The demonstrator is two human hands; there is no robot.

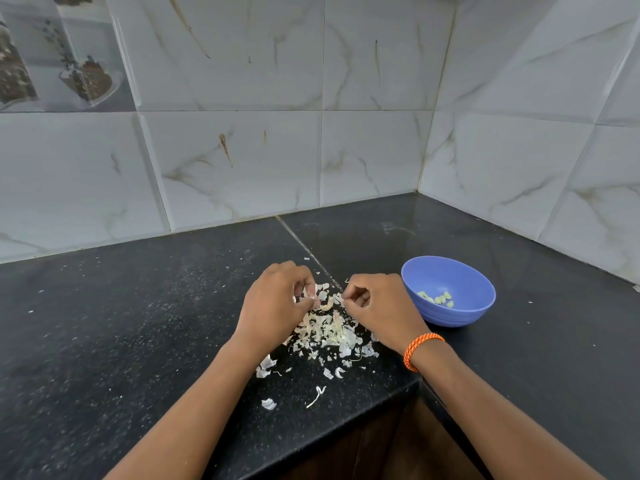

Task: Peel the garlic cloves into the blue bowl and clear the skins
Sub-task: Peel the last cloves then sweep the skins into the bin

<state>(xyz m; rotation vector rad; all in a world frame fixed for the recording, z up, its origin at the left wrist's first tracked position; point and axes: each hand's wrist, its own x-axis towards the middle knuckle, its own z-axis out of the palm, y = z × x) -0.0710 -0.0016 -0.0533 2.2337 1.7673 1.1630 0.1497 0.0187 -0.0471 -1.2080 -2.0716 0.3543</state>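
Black counter [138, 323] left of the bowl [478, 289]: my hands, left [273, 303] and right [377, 306], pinch skins [329, 327], mid-peel; next, drop the clove in.

A black speckled countertop [138, 323] fills the lower part of the view and turns an inner corner at the back right. A thin seam [304, 247] crosses the countertop from the back wall toward the front. Rising from the countertop's back and right edges are pale marble-look wall tiles [374, 150] with brown streaks. Far above the countertop's left end sits a decorative picture tile [59, 53]. Below the countertop's front edge, dark brown cabinet wood [408, 445] shows.
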